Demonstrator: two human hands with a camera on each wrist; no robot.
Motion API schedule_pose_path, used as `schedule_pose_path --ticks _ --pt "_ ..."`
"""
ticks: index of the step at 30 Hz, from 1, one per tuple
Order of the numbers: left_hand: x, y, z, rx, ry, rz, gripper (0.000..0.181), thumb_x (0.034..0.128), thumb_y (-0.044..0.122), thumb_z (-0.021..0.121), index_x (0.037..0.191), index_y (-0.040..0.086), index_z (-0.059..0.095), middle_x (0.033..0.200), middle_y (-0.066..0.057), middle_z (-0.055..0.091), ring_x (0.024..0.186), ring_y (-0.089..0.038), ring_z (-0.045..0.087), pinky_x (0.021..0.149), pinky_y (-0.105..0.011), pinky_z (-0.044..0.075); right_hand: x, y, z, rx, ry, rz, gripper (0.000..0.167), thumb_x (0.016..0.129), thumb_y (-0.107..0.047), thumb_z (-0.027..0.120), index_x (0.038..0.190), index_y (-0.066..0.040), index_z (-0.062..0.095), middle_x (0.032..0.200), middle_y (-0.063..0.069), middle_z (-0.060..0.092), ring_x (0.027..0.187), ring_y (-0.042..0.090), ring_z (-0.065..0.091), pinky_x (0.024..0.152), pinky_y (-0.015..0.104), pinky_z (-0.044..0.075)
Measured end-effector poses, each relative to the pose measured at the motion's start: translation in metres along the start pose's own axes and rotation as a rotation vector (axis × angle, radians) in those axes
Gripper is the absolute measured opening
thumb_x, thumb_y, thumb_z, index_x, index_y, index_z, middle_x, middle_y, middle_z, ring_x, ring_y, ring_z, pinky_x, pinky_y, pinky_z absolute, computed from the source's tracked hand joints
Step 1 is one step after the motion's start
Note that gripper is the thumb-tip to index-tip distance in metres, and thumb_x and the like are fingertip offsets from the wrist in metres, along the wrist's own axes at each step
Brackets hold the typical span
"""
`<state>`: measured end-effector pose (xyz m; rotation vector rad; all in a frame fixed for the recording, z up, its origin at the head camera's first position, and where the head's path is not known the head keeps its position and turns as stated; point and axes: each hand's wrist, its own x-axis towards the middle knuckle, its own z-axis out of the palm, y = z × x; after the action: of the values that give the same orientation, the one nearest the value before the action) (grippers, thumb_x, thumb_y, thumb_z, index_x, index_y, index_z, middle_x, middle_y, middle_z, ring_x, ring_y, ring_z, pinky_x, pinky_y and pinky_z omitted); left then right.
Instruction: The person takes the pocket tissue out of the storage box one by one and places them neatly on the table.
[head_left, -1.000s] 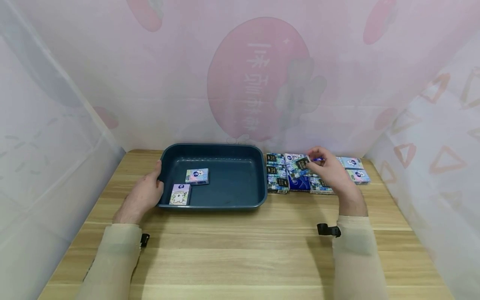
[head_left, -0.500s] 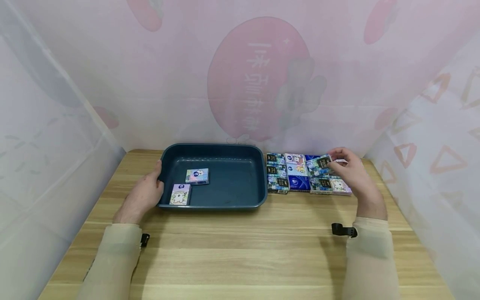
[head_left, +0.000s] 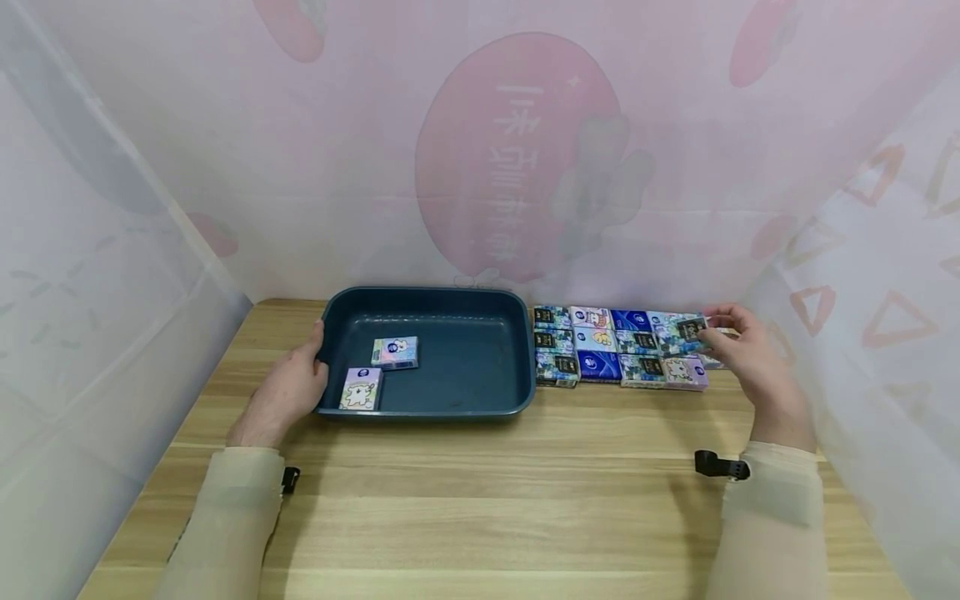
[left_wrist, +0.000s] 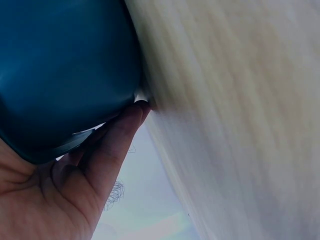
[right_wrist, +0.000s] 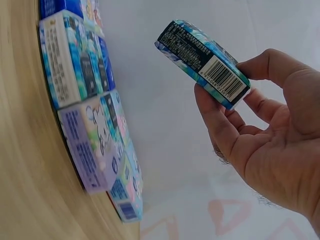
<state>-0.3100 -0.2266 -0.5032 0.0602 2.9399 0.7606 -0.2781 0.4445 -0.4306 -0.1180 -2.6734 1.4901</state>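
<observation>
My right hand (head_left: 761, 379) pinches a blue-green patterned tissue pack (head_left: 677, 334) with a black label, between thumb and fingers. In the right wrist view the pack's barcode side faces the camera, and it hangs above the other packs. Beneath and beside it lie rows of tissue packs (head_left: 597, 365) in blue, purple and floral wrappers. At the left, my left hand (head_left: 287, 390) grips the left side of a dark teal tray (head_left: 435, 414), its fingers beneath the rim in the left wrist view. Inside the tray lie a light blue-pink tissue pack (head_left: 395, 352) and a purple-white one (head_left: 362, 390).
The wooden table (head_left: 480, 508) carries the tray and the packs. A pale pink printed curtain (head_left: 360, 167) rises behind the table, with white cloth at both sides. The pack rows stand close against the tray's right side.
My right hand has moved right with the floral tissue pack, uncovering the packs it passed over. The left hand and the tray have stayed in place.
</observation>
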Motion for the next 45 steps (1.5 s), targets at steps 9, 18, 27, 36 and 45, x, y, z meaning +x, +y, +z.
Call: schedule_pose_path --ticks 9,18,27,36,45 --pt "0.001 0.000 -0.001 -0.001 -0.010 0.002 0.078 0.1191 0.012 0.043 0.188 0.002 0.007 0.099 -0.021 0.061 0.065 -0.022 0.049 0.063 -0.039 0.043 -0.007 0.016 -0.019 0.088 0.061 0.057 0.024 0.117 -0.004 0.055 0.136 -0.018 0.060 0.123 -0.004 0.052 0.099 -0.002 0.063 0.088 0.011 0.062" --pt "-0.001 0.002 -0.002 -0.005 -0.008 -0.003 0.077 0.1194 0.012 0.042 0.188 0.002 0.008 0.118 -0.032 0.067 0.063 -0.022 0.048 0.062 -0.039 0.043 -0.010 0.024 -0.027 0.142 0.143 0.164 0.019 0.114 -0.003 0.054 0.132 -0.011 0.059 0.113 -0.012 0.055 0.091 -0.004 0.063 0.084 0.011 0.062" --pt "0.000 0.001 -0.002 0.012 -0.004 0.005 0.076 0.1197 0.013 0.043 0.187 0.001 0.010 0.165 -0.043 0.055 0.071 -0.026 0.053 0.073 -0.041 0.048 -0.015 0.040 -0.038 0.058 0.178 0.211 0.023 0.115 -0.007 0.053 0.135 0.003 0.059 0.094 -0.027 0.060 0.084 -0.007 0.064 0.076 0.013 0.061" --pt "0.000 0.000 -0.001 -0.003 -0.004 0.006 0.076 0.1194 0.012 0.042 0.188 0.002 0.009 0.151 -0.043 0.062 0.063 -0.023 0.048 0.065 -0.040 0.044 -0.022 0.056 -0.051 -0.152 0.114 0.288 0.053 0.120 -0.018 0.049 0.158 0.019 0.047 0.116 0.008 0.070 0.085 -0.008 0.062 0.077 0.014 0.060" --pt "0.001 0.000 -0.001 -0.009 -0.006 0.015 0.078 0.1189 0.012 0.041 0.188 0.003 0.006 0.160 -0.044 0.056 0.060 -0.022 0.047 0.063 -0.040 0.043 -0.019 0.074 -0.052 -0.246 0.061 0.313 0.055 0.120 -0.020 0.052 0.159 0.018 0.047 0.153 0.045 0.058 0.089 -0.006 0.059 0.076 0.014 0.054"
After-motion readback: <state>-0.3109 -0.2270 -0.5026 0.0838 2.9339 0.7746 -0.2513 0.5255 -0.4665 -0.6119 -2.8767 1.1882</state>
